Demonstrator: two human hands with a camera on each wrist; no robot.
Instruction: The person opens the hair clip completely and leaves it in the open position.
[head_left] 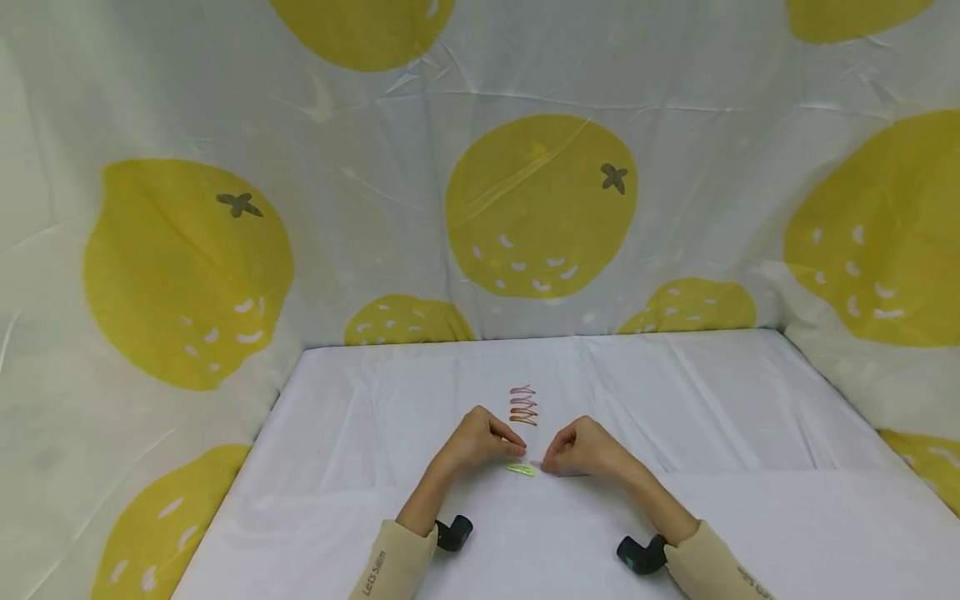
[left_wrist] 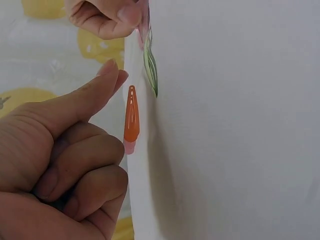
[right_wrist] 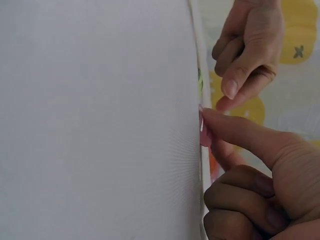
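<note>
My right hand [head_left: 587,446] pinches a pink snap hair clip [right_wrist: 204,136] between thumb and index finger, low over the white cloth. A green snap hair clip [head_left: 521,470] lies just left of it, close to the pink one. Beside and above the green clip is my left hand [head_left: 480,437]. Its thumb and index finger reach forward with nothing visible between them, and the other fingers are curled, as the left wrist view shows. Beyond both hands, an orange snap hair clip [left_wrist: 131,116] lies at the near end of a column of clips.
The column holds several clips, with pink ones [head_left: 522,390] at its far end. They lie on a table covered with white cloth [head_left: 420,383]. A lemon-print curtain [head_left: 360,208] hangs behind and at both sides. Black wrist devices [head_left: 454,533] sit near both sleeves.
</note>
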